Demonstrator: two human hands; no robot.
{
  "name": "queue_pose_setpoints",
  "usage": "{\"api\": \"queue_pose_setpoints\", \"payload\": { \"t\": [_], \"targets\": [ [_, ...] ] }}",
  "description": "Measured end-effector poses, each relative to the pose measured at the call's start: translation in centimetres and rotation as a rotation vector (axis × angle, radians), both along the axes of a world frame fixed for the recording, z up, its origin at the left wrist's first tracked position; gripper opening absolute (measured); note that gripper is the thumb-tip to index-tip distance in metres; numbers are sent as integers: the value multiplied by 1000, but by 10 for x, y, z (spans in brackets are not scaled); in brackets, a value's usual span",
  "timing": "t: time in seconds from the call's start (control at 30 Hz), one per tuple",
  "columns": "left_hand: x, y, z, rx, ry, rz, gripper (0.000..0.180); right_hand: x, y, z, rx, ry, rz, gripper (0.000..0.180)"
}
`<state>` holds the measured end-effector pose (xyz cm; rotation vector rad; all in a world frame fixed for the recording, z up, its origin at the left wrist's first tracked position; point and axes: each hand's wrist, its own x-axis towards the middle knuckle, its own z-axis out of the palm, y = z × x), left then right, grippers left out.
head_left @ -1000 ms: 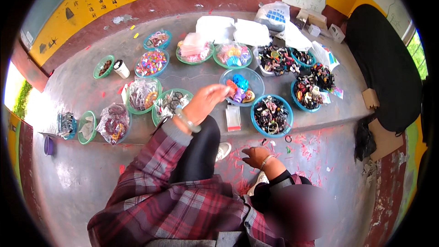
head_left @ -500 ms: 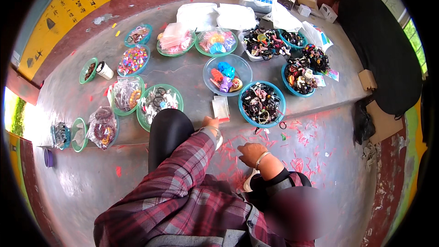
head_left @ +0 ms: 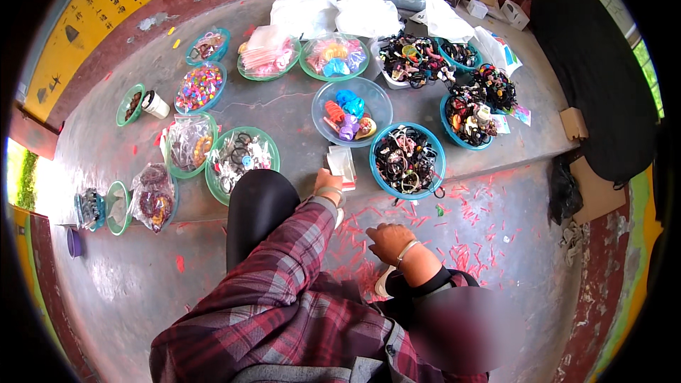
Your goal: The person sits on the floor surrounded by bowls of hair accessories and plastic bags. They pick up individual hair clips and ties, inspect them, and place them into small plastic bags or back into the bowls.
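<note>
My left hand (head_left: 328,184) reaches out past my black-clad knee (head_left: 257,202) and touches the near end of a small clear plastic packet (head_left: 341,163) lying at the edge of the concrete step; whether it grips the packet I cannot tell. My right hand (head_left: 389,241), with a pale bangle on the wrist, rests palm down low by my leg over red scraps (head_left: 468,241) on the floor, with nothing seen in it. A blue bowl of dark hair ties (head_left: 407,160) stands just right of the packet. A clear bowl of bright hair clips (head_left: 351,103) sits behind the packet.
Several green and blue bowls and bags of hair accessories (head_left: 241,156) spread across the step. White plastic bags (head_left: 333,14) lie at the back, a black cloth (head_left: 603,78) and cardboard pieces (head_left: 592,191) at the right. A yellow wall (head_left: 99,21) runs behind.
My left hand came down from above the clear bowl of clips to the clear packet at the step's edge. My right hand stayed low near my leg. The view shifted slightly.
</note>
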<state>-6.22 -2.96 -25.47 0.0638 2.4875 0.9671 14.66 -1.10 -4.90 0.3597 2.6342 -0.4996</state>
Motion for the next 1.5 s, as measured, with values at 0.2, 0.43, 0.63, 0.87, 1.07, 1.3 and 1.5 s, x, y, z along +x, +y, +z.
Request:
{"api": "queue_pose_setpoints", "payload": {
  "t": [0.2,0.43,0.63,0.87,1.07,1.3,1.5],
  "targets": [
    [-9,-7,-35,506,-335,92,27,-2,0,-10,-28,19,23,26],
    [53,-2,72,749,-755,50,25,6,30,-5,30,235,-419,29],
    [89,-29,195,932,-685,-308,19,3,49,11,-543,781,-1066,30],
    [80,-36,217,840,-555,-666,27,9,42,27,-969,1047,-1138,14],
    [-16,-22,241,790,-585,-754,25,21,49,35,-1149,1151,-1232,11],
    [-110,-27,93,60,402,-1076,29,17,48,30,-1188,1063,-1193,10],
    [-103,-3,8,135,371,-779,38,5,47,32,-1160,983,-1267,11]
  ]
}}
